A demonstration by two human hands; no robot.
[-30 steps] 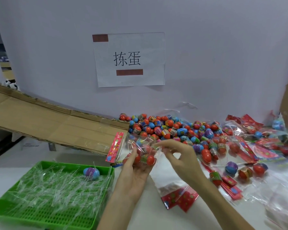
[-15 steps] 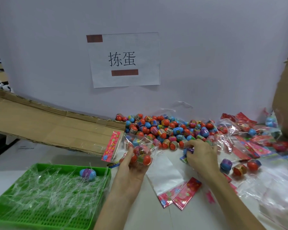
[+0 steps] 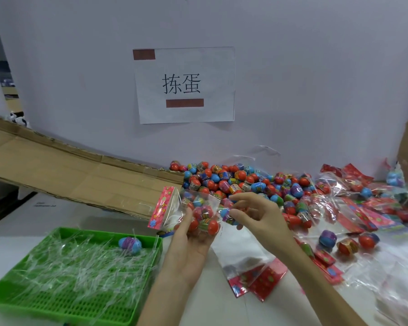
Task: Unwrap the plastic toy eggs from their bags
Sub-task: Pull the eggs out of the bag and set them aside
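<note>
My left hand [image 3: 191, 241] holds up a clear plastic bag [image 3: 193, 208] with a pink header card [image 3: 161, 208]; several red and multicoloured toy eggs sit inside it. My right hand [image 3: 257, 215] is at the bag's open right edge and pinches a blue egg [image 3: 229, 216] between thumb and fingers. A big heap of loose eggs [image 3: 233, 182] lies against the wall behind my hands.
A green tray [image 3: 137, 309] of shredded clear plastic holds one blue-purple egg [image 3: 130, 244] at the front left. Empty bags and red header cards [image 3: 257, 278] lie below my right hand. More bagged eggs [image 3: 353, 196] and three loose eggs [image 3: 346, 242] are on the right. Flattened cardboard [image 3: 57, 170] leans at left.
My right hand went out to the egg heap on the right, then came back to the bag's opening with an egg between its fingers. My left hand kept holding the bag.
</note>
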